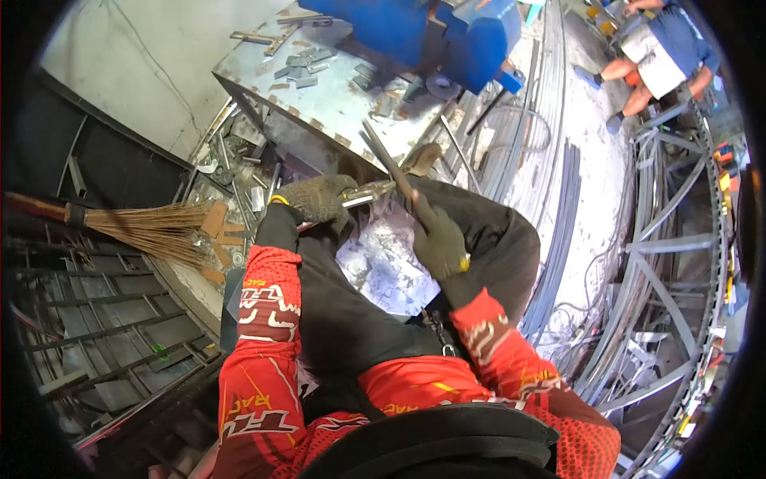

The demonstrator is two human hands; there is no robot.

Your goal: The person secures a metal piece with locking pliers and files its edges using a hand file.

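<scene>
Below the counter [331, 97], the gloved left hand [315, 199] has its fingers around a metal piece [370, 193], the right hand's [439, 243] clenched on a long bar [386, 162].

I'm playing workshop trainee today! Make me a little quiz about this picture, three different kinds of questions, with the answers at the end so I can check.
1. True or false: the left hand is gloved.

2. Multiple choice: on which side of the person is the broom?
A) Left
B) Right
C) Both sides

3. Short answer: what shape is the item held in the right hand?

Key:
1. True.
2. A, left.
3. Long and narrow, like a bar.
</scene>
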